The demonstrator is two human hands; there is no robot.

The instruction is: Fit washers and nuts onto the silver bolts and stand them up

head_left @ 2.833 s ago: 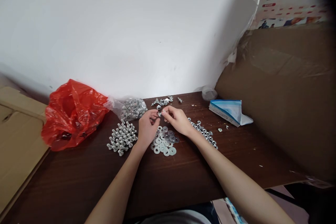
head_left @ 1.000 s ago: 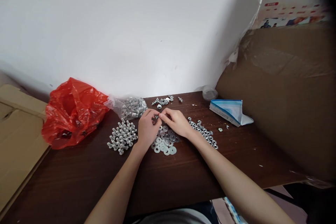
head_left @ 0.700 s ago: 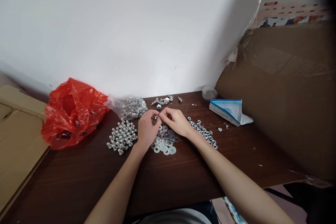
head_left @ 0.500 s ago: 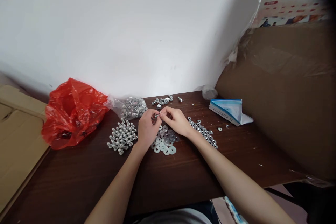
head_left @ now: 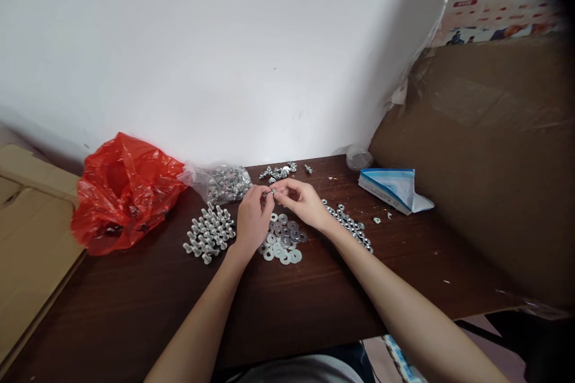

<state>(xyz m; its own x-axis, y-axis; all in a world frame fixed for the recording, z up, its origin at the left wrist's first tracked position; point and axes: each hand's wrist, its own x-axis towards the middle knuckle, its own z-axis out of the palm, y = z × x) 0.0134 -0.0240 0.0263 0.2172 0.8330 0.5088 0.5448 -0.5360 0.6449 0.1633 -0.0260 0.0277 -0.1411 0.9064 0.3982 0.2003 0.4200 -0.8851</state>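
My left hand point(head_left: 254, 214) is closed, its thumb and fingers pinching a small bolt point(head_left: 266, 194). My right hand point(head_left: 302, 200) meets it fingertip to fingertip, pinched on a small shiny nut point(head_left: 274, 191) at the bolt's end. The fingers hide much of both parts. Below the hands lies a spread of flat washers point(head_left: 284, 245). Loose bolts point(head_left: 209, 233) stand in a cluster left of my left hand. Nuts point(head_left: 353, 226) lie in a patch right of my right wrist, partly covered by it. Assembled bolts point(head_left: 279, 172) rest behind the hands.
A clear bag of hardware point(head_left: 230, 184) and a red plastic bag point(head_left: 128, 197) sit at the back left. Cardboard point(head_left: 31, 251) lines the left edge. A blue-and-white packet point(head_left: 389, 191), a clear round container point(head_left: 358, 158) and a large carton point(head_left: 498, 161) are at the right.
The hands stay in nearly the same place. The fingers have shifted and the bolt has turned between them, so the nut at its end now shows more clearly.
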